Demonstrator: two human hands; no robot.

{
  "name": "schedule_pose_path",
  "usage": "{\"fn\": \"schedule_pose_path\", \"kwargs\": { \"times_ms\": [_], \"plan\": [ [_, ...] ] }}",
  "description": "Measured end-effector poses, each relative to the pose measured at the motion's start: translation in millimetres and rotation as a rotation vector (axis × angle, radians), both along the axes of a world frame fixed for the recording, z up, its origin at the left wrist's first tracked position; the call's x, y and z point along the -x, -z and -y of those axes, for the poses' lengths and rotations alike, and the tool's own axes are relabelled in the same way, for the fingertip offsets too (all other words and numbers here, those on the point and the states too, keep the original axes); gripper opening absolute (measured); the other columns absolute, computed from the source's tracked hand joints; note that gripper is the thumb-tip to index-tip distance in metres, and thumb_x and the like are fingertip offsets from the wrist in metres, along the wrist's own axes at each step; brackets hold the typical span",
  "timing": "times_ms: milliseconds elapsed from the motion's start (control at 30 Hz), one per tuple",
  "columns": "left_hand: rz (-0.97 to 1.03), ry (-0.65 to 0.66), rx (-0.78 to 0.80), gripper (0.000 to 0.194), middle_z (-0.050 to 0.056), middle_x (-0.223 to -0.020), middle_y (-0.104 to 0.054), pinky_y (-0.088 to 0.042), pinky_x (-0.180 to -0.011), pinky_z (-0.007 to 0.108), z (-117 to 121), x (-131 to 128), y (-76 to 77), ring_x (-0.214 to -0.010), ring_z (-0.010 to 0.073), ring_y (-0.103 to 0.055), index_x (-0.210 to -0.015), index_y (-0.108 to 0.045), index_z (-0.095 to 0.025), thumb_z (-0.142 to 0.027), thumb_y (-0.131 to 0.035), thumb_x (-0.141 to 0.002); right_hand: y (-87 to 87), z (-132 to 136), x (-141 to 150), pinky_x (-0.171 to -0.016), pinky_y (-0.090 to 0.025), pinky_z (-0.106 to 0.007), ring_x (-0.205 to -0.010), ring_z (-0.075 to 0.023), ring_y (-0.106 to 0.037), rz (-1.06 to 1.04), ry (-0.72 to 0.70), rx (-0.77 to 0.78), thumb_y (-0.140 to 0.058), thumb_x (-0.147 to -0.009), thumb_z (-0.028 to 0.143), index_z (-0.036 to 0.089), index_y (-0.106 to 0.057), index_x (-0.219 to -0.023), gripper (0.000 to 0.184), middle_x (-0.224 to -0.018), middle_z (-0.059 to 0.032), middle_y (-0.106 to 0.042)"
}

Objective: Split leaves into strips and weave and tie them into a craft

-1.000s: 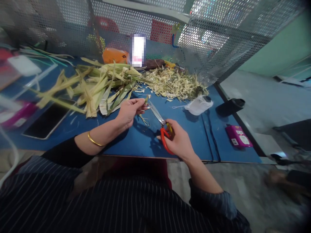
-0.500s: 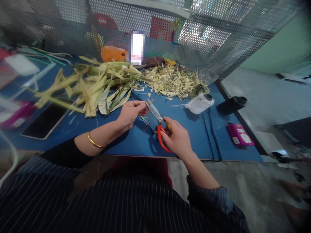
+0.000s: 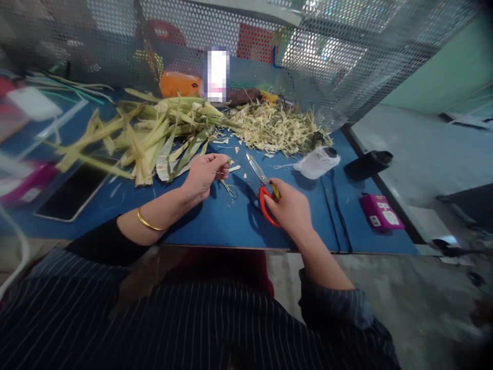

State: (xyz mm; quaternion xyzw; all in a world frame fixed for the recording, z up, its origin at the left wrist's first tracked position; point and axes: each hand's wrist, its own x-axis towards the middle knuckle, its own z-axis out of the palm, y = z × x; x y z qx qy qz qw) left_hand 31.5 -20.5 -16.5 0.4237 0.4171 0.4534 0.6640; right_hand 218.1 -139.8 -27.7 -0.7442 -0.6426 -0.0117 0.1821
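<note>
My left hand (image 3: 208,176) is closed in a pinch above the blue table, with a small piece of pale green husk (image 3: 230,163) at its fingertips; most of that piece is hidden. Thin strands (image 3: 230,191) show below the fingers. My right hand (image 3: 291,206) grips a pair of scissors (image 3: 257,169) by its red handles, blades pointing up and left, apart from the left hand. Beyond my left hand lies a heap of long pale green husks (image 3: 162,128). To its right is a pile of short cut shreds (image 3: 277,128).
A white thread spool (image 3: 316,163), a black cylinder (image 3: 368,165) and a purple pack (image 3: 382,211) lie on the right. Black cords (image 3: 339,216) run to the front edge. On the left is a dark phone (image 3: 75,192). A perforated metal screen (image 3: 115,31) stands behind.
My right hand has drawn the scissors right, away from my left fingertips. My left hand has shifted slightly left and up. A few small cut pieces now show on the table between them.
</note>
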Motion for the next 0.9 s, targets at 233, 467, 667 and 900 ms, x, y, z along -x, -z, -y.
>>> {"fn": "schedule_pose_path", "kwargs": {
  "times_ms": [233,467,667,900],
  "plan": [
    [0.008,0.091,-0.003,0.01,-0.001,-0.063,-0.059,-0.045,-0.049,0.02,4.8,-0.5,0.3,-0.052,0.0064,-0.052,-0.073,-0.063,-0.015,-0.023,-0.069,-0.076,-4.5,-16.3,0.0,-0.059,-0.041,-0.032,-0.073,-0.0271,-0.065,0.221,0.124,0.126,-0.055,-0.086,0.035,0.012,-0.055,-0.115,0.037,-0.087,-0.0155,-0.069],
    [-0.096,0.13,-0.181,0.014,0.002,-0.067,-0.064,-0.043,-0.05,0.02,13.5,-0.2,-2.5,-0.057,0.0092,-0.056,-0.073,-0.066,-0.014,-0.027,-0.07,-0.073,-16.2,-21.6,23.0,-0.078,-0.046,-0.034,-0.087,-0.0221,-0.062,-0.127,-0.133,-0.171,-0.051,-0.091,0.032,0.016,-0.064,-0.104,0.024,-0.101,-0.0125,-0.066],
    [-0.123,0.206,-0.269,0.014,0.0,-0.07,-0.064,-0.042,-0.054,0.02,22.2,-1.7,0.0,-0.059,0.0085,-0.051,-0.074,-0.07,-0.015,-0.029,-0.072,-0.071,-11.4,-26.4,50.3,-0.059,-0.047,-0.026,-0.059,-0.012,-0.058,-0.934,-0.146,-0.166,-0.065,-0.081,0.037,0.019,-0.063,-0.079,0.019,-0.067,0.0015,-0.063],
    [-0.108,0.207,-0.246,0.013,0.0,-0.07,-0.065,-0.04,-0.054,0.021,26.7,-4.0,2.2,-0.058,0.0084,-0.05,-0.073,-0.072,-0.016,-0.029,-0.073,-0.071,-6.0,-31.3,50.6,-0.055,-0.048,-0.025,-0.053,-0.0099,-0.056,-1.272,-0.106,-0.124,-0.069,-0.074,0.035,0.018,-0.064,-0.073,0.018,-0.061,0.0028,-0.062]
  ]
}}
